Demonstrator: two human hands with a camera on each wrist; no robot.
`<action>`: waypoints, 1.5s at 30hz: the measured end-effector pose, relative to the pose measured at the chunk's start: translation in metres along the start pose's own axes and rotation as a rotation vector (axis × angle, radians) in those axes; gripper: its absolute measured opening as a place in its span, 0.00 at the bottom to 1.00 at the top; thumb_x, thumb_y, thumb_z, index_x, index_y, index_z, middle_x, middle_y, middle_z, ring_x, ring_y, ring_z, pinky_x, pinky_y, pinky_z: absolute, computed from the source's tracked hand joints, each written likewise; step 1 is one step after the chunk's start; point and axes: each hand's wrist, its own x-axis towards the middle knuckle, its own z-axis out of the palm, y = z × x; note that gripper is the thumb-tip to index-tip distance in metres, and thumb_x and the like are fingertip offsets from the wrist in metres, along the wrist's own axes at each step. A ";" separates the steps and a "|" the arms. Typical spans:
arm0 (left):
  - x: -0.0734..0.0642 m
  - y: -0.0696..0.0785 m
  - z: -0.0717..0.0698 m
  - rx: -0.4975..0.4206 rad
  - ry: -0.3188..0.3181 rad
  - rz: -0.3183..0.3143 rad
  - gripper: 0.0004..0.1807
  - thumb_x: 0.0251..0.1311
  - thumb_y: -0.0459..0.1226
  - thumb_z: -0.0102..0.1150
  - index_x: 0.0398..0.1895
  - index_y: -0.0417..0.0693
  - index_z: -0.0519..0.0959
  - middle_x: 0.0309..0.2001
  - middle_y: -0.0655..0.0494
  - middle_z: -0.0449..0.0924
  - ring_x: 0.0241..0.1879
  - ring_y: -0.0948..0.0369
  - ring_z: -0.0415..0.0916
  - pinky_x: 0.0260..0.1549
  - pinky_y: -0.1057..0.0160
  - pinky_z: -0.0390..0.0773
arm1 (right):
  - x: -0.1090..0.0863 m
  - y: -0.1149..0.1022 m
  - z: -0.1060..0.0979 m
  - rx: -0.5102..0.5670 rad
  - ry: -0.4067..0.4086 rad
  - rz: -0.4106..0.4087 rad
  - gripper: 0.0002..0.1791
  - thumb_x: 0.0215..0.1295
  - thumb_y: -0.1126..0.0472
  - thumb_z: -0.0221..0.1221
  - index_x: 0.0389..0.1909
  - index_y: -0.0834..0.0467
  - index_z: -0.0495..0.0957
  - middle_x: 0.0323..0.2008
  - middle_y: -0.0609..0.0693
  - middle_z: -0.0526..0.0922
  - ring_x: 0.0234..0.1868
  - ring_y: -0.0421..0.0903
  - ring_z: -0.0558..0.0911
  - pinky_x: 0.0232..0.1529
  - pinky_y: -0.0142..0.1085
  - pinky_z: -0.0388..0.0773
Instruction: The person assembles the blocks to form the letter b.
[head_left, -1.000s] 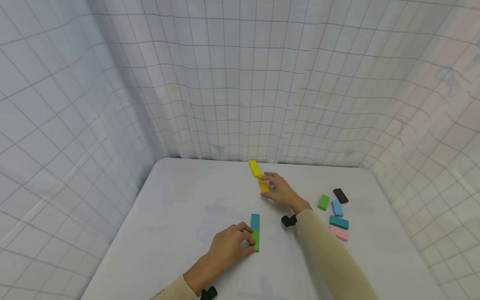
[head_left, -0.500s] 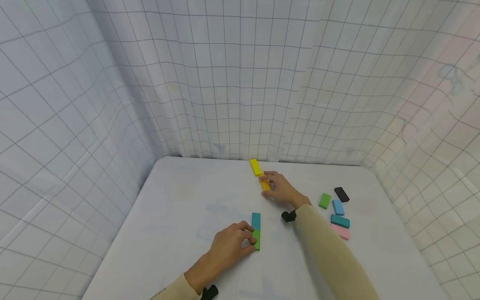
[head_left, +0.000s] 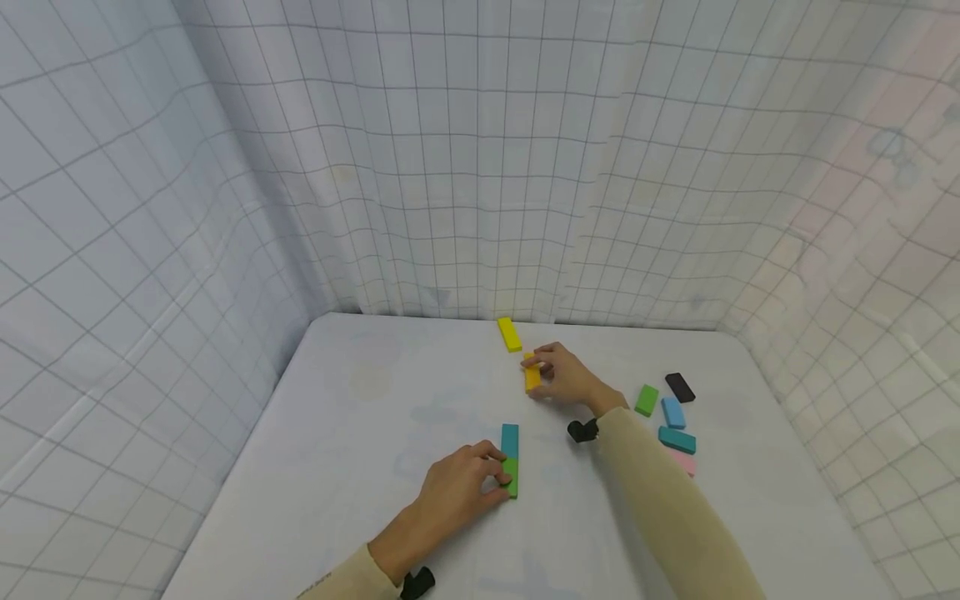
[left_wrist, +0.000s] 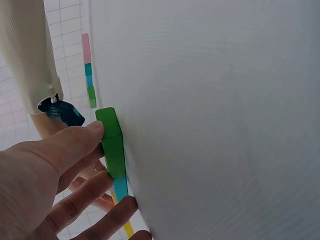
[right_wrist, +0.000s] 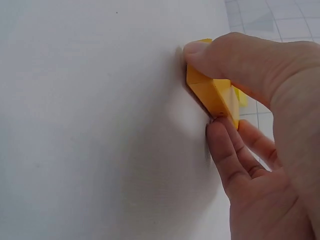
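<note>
My right hand pinches an orange-yellow block between thumb and fingers, low over the white table. A bright yellow block lies just beyond it, near the table's back edge, with a small gap between the two. Nearer to me, my left hand holds a green block, its thumb at the near end and fingers along the side. The far end of that green block meets a teal block, and the two form one straight line.
On the right of the white table lie a black block, a smaller green block, a light blue block, a dark teal block and a pink block. Gridded white curtains surround the table.
My right hand has drawn the orange-yellow block slightly toward me and to the right, opening a gap from the bright yellow block. My left hand stays in place on the green block.
</note>
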 end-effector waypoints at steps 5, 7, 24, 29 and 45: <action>0.000 -0.001 0.001 0.001 -0.001 0.002 0.07 0.63 0.45 0.90 0.39 0.61 0.98 0.57 0.65 0.93 0.50 0.60 0.91 0.40 0.62 0.90 | -0.003 -0.002 0.002 0.020 0.009 0.021 0.30 0.72 0.54 0.83 0.72 0.51 0.89 0.81 0.62 0.73 0.66 0.56 0.87 0.74 0.53 0.87; 0.000 -0.001 0.001 0.003 -0.001 0.001 0.07 0.63 0.45 0.90 0.39 0.61 0.98 0.57 0.64 0.93 0.50 0.59 0.91 0.41 0.62 0.90 | -0.004 -0.003 0.003 0.024 0.008 0.021 0.30 0.72 0.53 0.83 0.72 0.50 0.88 0.80 0.62 0.74 0.66 0.55 0.87 0.73 0.53 0.87; -0.001 0.002 -0.002 0.004 -0.003 -0.002 0.07 0.63 0.45 0.90 0.39 0.60 0.98 0.57 0.64 0.93 0.48 0.59 0.91 0.39 0.63 0.90 | -0.022 -0.016 0.013 0.080 0.022 0.022 0.28 0.69 0.51 0.84 0.68 0.47 0.91 0.75 0.58 0.79 0.59 0.49 0.85 0.71 0.51 0.87; -0.001 0.002 -0.002 -0.001 0.009 0.010 0.06 0.63 0.45 0.90 0.39 0.60 0.98 0.56 0.64 0.93 0.48 0.59 0.91 0.38 0.64 0.89 | -0.027 -0.017 0.018 0.088 0.021 0.011 0.28 0.69 0.50 0.84 0.68 0.47 0.91 0.76 0.57 0.78 0.60 0.49 0.85 0.71 0.52 0.87; -0.001 0.001 0.000 -0.022 0.012 0.009 0.06 0.63 0.44 0.90 0.39 0.59 0.98 0.56 0.64 0.94 0.48 0.60 0.91 0.40 0.62 0.91 | -0.031 -0.022 0.030 0.102 -0.008 -0.063 0.29 0.69 0.49 0.85 0.69 0.47 0.91 0.77 0.57 0.77 0.60 0.46 0.88 0.70 0.49 0.88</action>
